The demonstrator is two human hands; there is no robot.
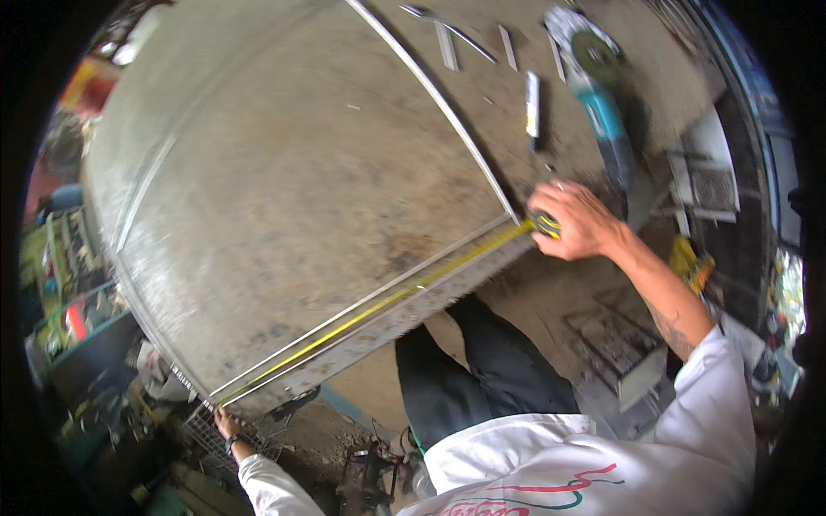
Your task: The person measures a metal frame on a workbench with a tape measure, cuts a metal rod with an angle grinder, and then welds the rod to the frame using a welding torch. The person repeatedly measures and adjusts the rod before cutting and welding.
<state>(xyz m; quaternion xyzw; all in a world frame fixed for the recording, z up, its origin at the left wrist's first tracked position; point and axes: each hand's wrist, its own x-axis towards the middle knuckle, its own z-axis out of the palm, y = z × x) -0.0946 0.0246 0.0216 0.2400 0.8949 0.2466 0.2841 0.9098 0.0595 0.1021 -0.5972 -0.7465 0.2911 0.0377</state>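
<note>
My right hand is wrapped round a black and yellow tape measure at the right end of the worktable's near edge. Its yellow blade runs out slantwise to the near left corner. There my left hand is closed at the blade's end, though the small fingertips hide the exact grip. Beside the blade lies a thin light metal frame on the metal-topped table. One bar runs along the blade, and another leads away from the right corner.
An angle grinder with a teal body lies at the far right of the table. Near it are a white marker-like tube, a metal wrench-like tool and several short metal strips. Cluttered shelves stand at left.
</note>
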